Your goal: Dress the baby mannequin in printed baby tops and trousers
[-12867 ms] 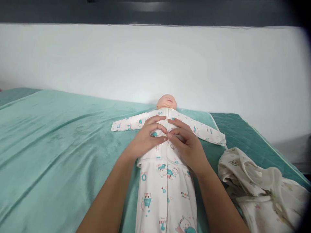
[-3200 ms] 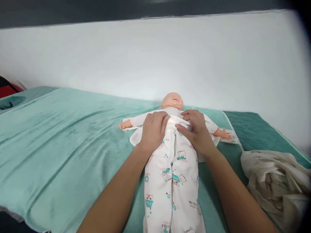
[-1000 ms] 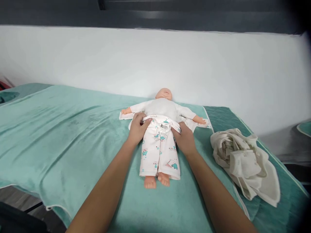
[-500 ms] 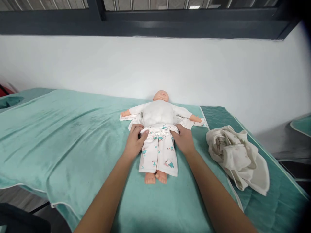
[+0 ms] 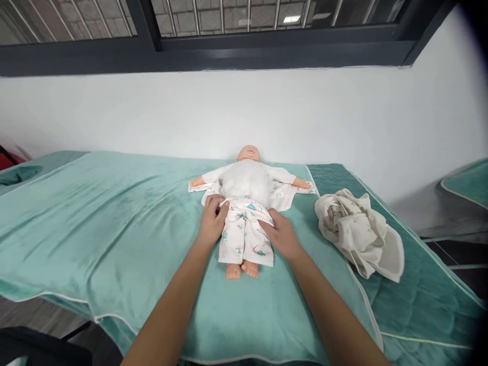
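Observation:
On its back lies a baby doll [image 5: 248, 153], head toward the wall and arms spread out. White printed pants [image 5: 244, 239] cover its legs up to the waist, and its bare feet [image 5: 241, 270] stick out below. My left hand [image 5: 214, 218] pinches the waistband at the doll's left-hand side in view. With thumb and fingers, my right hand [image 5: 280, 234] grips the pants on the other side, a little below the waistband. A white top [image 5: 247, 180] covers the torso, and an open printed shirt [image 5: 282, 197] is spread beneath it.
A crumpled cream cloth garment [image 5: 358, 231] lies to the right on a darker green quilted cover [image 5: 419, 290]. The light green blanket [image 5: 114, 218] spreads under the doll. Behind stand a white wall [image 5: 190, 112] and a dark window frame [image 5: 267, 53].
My right hand has moved down from the waistband to the side of the pants. My left hand stays at the waistband. The camera view has tilted upward a little.

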`<state>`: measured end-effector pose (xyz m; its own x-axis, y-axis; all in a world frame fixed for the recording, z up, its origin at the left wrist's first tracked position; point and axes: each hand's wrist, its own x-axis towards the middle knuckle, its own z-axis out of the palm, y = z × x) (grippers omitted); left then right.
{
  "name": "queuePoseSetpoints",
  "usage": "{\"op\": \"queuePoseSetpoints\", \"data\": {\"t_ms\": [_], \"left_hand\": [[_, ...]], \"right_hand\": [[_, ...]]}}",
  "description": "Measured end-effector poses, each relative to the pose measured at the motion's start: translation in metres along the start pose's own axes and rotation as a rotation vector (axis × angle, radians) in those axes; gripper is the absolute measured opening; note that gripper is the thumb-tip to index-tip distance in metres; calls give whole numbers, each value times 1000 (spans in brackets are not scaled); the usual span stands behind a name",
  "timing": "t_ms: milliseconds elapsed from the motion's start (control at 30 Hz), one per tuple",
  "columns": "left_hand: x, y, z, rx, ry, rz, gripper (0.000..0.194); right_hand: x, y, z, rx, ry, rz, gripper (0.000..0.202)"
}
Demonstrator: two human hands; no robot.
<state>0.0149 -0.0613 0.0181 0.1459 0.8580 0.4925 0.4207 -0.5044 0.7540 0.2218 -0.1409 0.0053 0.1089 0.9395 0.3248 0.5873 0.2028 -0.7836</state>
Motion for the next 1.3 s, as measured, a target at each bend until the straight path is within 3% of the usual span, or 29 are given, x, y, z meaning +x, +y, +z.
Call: {"op": "queuePoseSetpoints", "data": {"t_ms": [200,333,467,600,767,933,1167,1300], "left_hand": [[-38,14,-15,-36,-61,-54,29],[-64,16,-21,-34,-109,-61,19],[-67,12,-19,-39,-136,-50,30],[-64,10,-17,-34,-117,-50,34],[-64,11,-20,-43,-108,-44,39],[-63,13,-24,-86,-121,-72,27],[-89,22,-36,-15,-135,-26,20],[-106,21,-46,-46,-242,78,31]], "right_hand": [[2,3,3,-54,58,-5,23],[2,0,3,-46,60,-6,22],[-6,-5,2,6,95,47,26],[-30,-14,2,48,67,75,32],[-61,-28,2,129,5,84,23],[-71,-33,2,225,-77,88,57],[-73,-30,13,114,64,42,34],[-74,-26,11,103,54,13,37]]}}
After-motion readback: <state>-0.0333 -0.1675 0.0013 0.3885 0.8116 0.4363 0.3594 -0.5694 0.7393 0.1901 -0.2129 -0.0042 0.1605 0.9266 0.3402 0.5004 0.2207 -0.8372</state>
